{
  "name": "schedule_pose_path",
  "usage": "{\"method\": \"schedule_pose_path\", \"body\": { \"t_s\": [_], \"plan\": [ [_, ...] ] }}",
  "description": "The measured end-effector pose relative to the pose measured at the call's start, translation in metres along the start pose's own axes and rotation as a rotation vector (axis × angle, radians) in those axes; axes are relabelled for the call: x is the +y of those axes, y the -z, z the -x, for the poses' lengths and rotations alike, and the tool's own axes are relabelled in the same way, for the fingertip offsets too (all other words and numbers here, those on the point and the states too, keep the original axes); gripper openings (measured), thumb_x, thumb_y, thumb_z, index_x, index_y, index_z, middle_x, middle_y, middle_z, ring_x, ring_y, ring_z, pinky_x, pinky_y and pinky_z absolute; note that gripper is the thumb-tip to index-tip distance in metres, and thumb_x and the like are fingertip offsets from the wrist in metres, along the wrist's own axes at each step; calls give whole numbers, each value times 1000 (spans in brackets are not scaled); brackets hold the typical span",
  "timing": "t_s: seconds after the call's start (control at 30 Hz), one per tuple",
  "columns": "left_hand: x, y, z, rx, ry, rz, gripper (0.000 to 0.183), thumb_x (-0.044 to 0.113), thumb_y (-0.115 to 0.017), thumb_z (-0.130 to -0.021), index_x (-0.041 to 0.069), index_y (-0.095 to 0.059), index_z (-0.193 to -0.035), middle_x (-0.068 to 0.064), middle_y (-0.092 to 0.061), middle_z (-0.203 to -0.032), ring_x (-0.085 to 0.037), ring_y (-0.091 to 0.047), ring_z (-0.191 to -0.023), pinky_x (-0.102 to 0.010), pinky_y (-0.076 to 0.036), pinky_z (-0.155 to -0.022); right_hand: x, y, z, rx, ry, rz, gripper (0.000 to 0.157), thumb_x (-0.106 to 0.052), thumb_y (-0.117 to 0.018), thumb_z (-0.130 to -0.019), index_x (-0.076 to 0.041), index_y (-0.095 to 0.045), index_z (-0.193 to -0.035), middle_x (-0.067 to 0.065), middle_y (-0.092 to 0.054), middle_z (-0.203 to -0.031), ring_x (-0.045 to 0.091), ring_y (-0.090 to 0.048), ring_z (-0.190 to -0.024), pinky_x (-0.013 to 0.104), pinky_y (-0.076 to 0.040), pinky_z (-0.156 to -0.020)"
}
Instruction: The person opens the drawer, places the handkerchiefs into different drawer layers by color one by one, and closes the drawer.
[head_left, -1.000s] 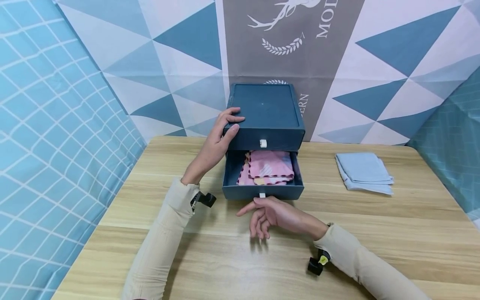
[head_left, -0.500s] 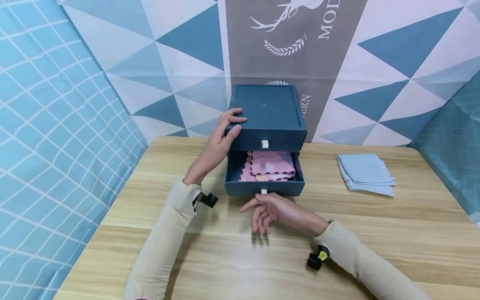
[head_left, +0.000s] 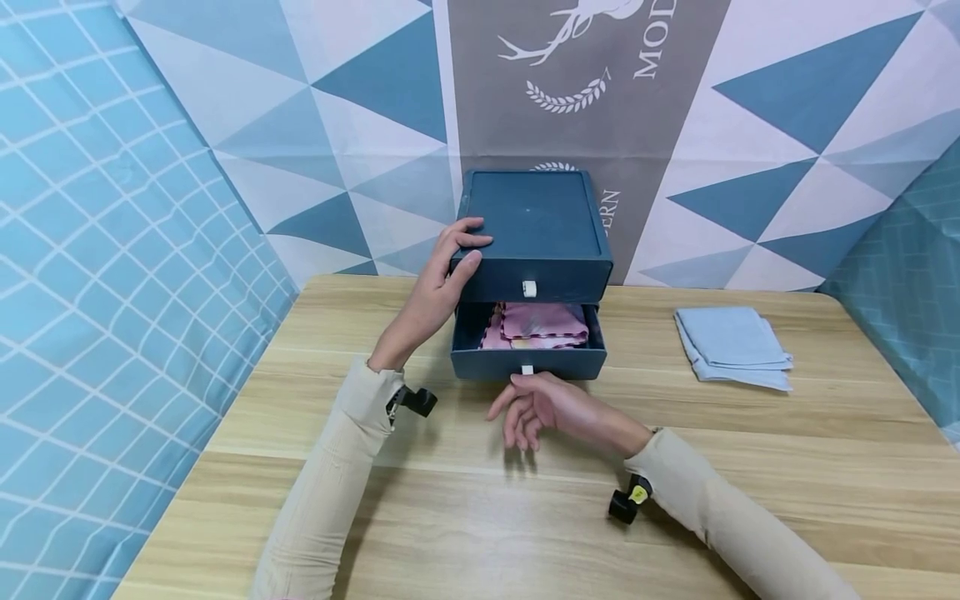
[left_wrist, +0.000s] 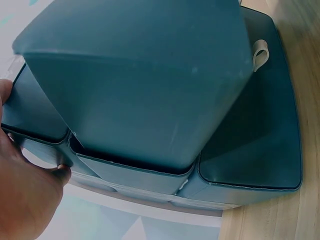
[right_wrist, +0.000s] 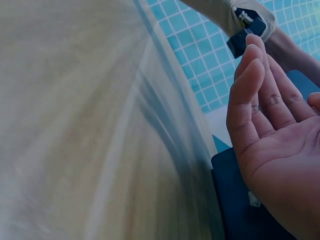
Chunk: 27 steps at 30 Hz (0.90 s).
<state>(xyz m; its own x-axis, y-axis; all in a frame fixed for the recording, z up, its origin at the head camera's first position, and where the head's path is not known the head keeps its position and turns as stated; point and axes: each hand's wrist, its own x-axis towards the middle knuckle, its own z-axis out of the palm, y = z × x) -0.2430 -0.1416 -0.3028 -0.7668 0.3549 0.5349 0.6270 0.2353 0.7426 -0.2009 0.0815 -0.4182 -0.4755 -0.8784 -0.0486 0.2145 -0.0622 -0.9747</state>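
My left hand (head_left: 438,287) grips the front left corner of a dark blue drawer cabinet (head_left: 528,212), its fingers over the top and its thumb at the front edge. Below the closed top drawer, the middle drawer (left_wrist: 150,115) stands partly out. Inside lies a folded pink cloth (head_left: 543,321) with a dark stitched edge. My right hand (head_left: 551,410) is at this drawer's front beside its white pull tab (head_left: 527,369), palm turned away and fingers loosely bent. Exact contact there cannot be told. In the right wrist view, the right hand (right_wrist: 280,130) has nothing between its fingers.
A folded light blue cloth (head_left: 731,346) lies to the right on the wooden table (head_left: 480,533). Patterned sheeting (head_left: 375,108) hangs behind the cabinet, and a blue checked sheet (head_left: 112,292) hangs at the left.
The middle drawer has slid further into the cabinet, with my right hand moving forward along with it. My left hand keeps its place on the cabinet's corner.
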Motion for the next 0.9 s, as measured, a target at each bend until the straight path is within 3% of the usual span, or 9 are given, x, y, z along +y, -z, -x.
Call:
{"method": "schedule_pose_path", "body": {
  "t_s": [0.9],
  "plan": [
    [0, 1, 0, -7, 9, 17, 32, 9, -40, -107, -5, -51, -134, -19, -27, -158, -24, -16, -151, -51, -21, -117, -9, 32, -21, 73, -10, 2, 54, -38, -32, -109, 4, -67, -112, 15, -72, -89, 22, -65, -72, 30, -52, -61]
  ]
}}
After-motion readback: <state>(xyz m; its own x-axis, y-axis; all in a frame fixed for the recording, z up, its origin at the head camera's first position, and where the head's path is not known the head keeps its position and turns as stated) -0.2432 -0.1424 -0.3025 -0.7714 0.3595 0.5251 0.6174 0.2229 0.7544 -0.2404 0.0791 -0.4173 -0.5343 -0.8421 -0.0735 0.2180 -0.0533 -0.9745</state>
